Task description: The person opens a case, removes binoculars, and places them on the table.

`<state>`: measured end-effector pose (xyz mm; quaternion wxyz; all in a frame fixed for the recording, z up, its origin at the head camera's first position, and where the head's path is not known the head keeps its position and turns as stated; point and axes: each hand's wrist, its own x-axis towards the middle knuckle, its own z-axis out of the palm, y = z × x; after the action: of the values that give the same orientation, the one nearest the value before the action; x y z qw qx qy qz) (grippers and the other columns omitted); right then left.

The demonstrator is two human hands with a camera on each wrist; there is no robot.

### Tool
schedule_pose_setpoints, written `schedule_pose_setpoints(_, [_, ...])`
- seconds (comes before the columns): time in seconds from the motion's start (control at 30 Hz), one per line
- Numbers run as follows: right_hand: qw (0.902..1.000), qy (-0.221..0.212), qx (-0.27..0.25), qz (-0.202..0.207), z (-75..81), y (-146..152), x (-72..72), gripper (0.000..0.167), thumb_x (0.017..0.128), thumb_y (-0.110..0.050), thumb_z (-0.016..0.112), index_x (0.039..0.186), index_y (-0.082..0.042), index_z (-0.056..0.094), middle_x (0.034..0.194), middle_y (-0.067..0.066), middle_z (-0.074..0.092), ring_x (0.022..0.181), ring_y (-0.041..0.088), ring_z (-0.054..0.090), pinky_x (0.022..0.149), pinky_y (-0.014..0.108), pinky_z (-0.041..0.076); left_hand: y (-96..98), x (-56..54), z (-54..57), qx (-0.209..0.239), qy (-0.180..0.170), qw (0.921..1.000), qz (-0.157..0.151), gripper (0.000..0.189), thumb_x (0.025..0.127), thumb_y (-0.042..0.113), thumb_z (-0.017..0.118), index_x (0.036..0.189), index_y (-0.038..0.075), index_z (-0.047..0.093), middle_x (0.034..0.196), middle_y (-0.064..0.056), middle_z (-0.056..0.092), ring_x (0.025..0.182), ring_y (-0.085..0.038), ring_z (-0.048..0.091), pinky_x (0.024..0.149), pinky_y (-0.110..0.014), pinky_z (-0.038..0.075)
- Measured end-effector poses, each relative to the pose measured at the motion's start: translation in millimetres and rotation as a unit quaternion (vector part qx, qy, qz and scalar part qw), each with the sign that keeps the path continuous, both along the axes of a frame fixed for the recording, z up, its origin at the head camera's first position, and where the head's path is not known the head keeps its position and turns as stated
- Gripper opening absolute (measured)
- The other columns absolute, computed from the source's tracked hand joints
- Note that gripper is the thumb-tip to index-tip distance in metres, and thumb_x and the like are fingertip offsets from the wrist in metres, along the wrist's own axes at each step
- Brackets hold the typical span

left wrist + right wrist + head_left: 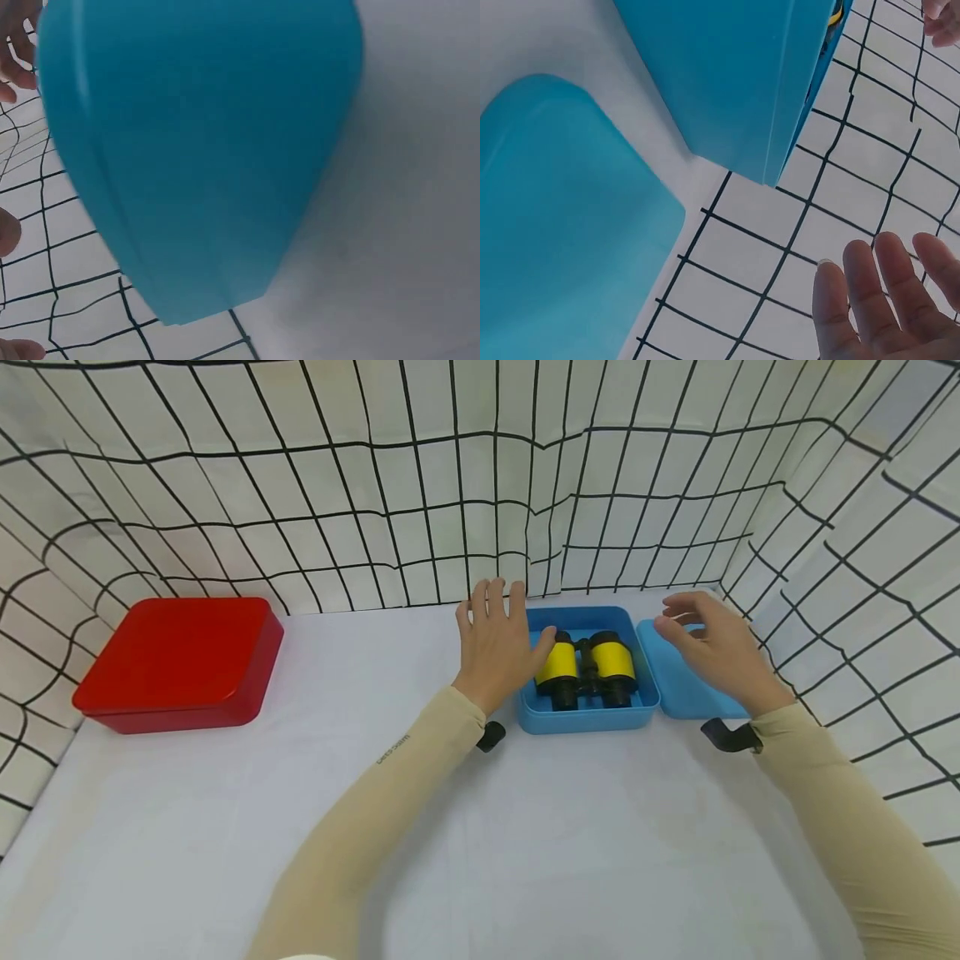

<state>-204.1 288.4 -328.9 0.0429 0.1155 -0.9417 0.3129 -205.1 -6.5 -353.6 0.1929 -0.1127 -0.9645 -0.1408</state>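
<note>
Black and yellow binoculars [613, 660] lie inside an uncovered blue box [585, 721]. My left hand [491, 652] is at the box's left side with its fingers extended; the thumb reaches over the rim by the binoculars, and I cannot tell whether it touches them. To the right of the box, its blue lid [686, 689] lies on the table, partly hidden under my right hand [723, 652]. That hand hovers with loosely bent fingers and holds nothing. In the right wrist view its fingers [885, 292] are spread apart from the box wall [720, 82].
A closed red box [180, 652] stands at the far left of the white table [525, 860]. Behind and on both sides rises white cloth with a black grid [420, 510]. The blue box stands near the back wall.
</note>
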Motion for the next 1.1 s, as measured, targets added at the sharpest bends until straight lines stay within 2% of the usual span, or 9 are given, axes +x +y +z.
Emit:
schedule_pose_setpoints(0.13, [0.9995,0.014,0.014,0.024,1.3,-9,-0.3,0.068,0.101,-0.049,0.064,0.149,-0.005,0.046,0.146,0.020,0.056,0.127,0.038,0.057,0.104,0.058,0.050,-4.5,-1.0,-8.8,0.002,-0.034,0.9992,0.021,0.083,0.100,0.066,0.044,0.159,0.009,0.033,0.162,-0.020,0.036,0.151,-0.040,0.029,0.117,-0.060,0.030])
schedule_pose_setpoints(0.23, [0.9986,0.002,0.037,0.039,1.6,-16,-1.6,0.078,0.094,-0.052,0.072,0.151,-0.007,0.044,0.150,0.018,0.053,0.127,0.039,0.055,0.104,0.059,0.049,-6.3,-2.4,-15.3,0.012,-0.061,0.9975,0.033,0.091,0.099,0.074,0.039,0.163,0.010,0.027,0.165,-0.020,0.032,0.154,-0.040,0.026,0.119,-0.060,0.027])
schedule_pose_setpoints(0.4, [0.9923,-0.022,0.104,0.064,-1.3,-27,-4.8,0.095,0.083,-0.060,0.080,0.155,-0.013,0.040,0.155,0.018,0.045,0.132,0.040,0.052,0.105,0.061,0.051,-5.0,-1.6,-27.6,0.030,-0.100,0.9942,0.026,0.096,0.097,0.079,0.033,0.164,0.010,0.022,0.165,-0.022,0.032,0.154,-0.042,0.025,0.119,-0.061,0.024])
schedule_pose_setpoints(0.5, [0.9855,-0.021,0.143,0.089,-3.6,-33,-6.7,0.104,0.077,-0.063,0.084,0.157,-0.015,0.037,0.157,0.019,0.040,0.135,0.041,0.049,0.107,0.063,0.050,-4.0,-0.7,-33.8,0.034,-0.107,0.9934,0.022,0.093,0.100,0.076,0.030,0.164,0.010,0.023,0.164,-0.022,0.034,0.154,-0.043,0.026,0.119,-0.061,0.025])
schedule_pose_setpoints(0.63, [0.9793,-0.017,0.164,0.117,-6.8,-38,-9.1,0.106,0.076,-0.060,0.086,0.158,-0.016,0.036,0.160,0.018,0.036,0.140,0.041,0.044,0.112,0.064,0.045,-3.0,-0.5,-37.6,0.035,-0.103,0.9937,0.026,0.090,0.102,0.074,0.028,0.163,0.008,0.026,0.162,-0.022,0.039,0.153,-0.044,0.028,0.119,-0.062,0.026])
schedule_pose_setpoints(0.83, [0.9722,-0.017,0.187,0.141,-12.8,-43,-12.4,0.106,0.076,-0.060,0.086,0.159,-0.019,0.035,0.161,0.018,0.034,0.143,0.041,0.039,0.114,0.065,0.043,-0.2,-2.0,-37.4,0.002,-0.104,0.9940,0.032,0.084,0.103,0.069,0.031,0.155,0.003,0.037,0.150,-0.023,0.049,0.143,-0.041,0.037,0.116,-0.057,0.030])
schedule_pose_setpoints(0.97, [0.9683,-0.012,0.199,0.150,-18.7,-45,-14.8,0.108,0.075,-0.060,0.087,0.159,-0.018,0.034,0.160,0.018,0.035,0.142,0.040,0.040,0.113,0.064,0.044,1.4,-2.5,-38.3,-0.007,-0.119,0.9924,0.029,0.073,0.104,0.058,0.037,0.149,0.000,0.044,0.138,-0.022,0.056,0.134,-0.040,0.042,0.111,-0.055,0.032])
schedule_pose_setpoints(1.1, [0.9632,-0.006,0.212,0.165,-24.3,-47,-16.5,0.109,0.076,-0.057,0.088,0.161,-0.016,0.032,0.159,0.019,0.036,0.141,0.040,0.040,0.114,0.062,0.045,2.1,-1.5,-39.3,-0.007,-0.121,0.9924,0.023,0.062,0.103,0.044,0.042,0.144,-0.002,0.049,0.134,-0.022,0.058,0.129,-0.041,0.045,0.109,-0.055,0.033])
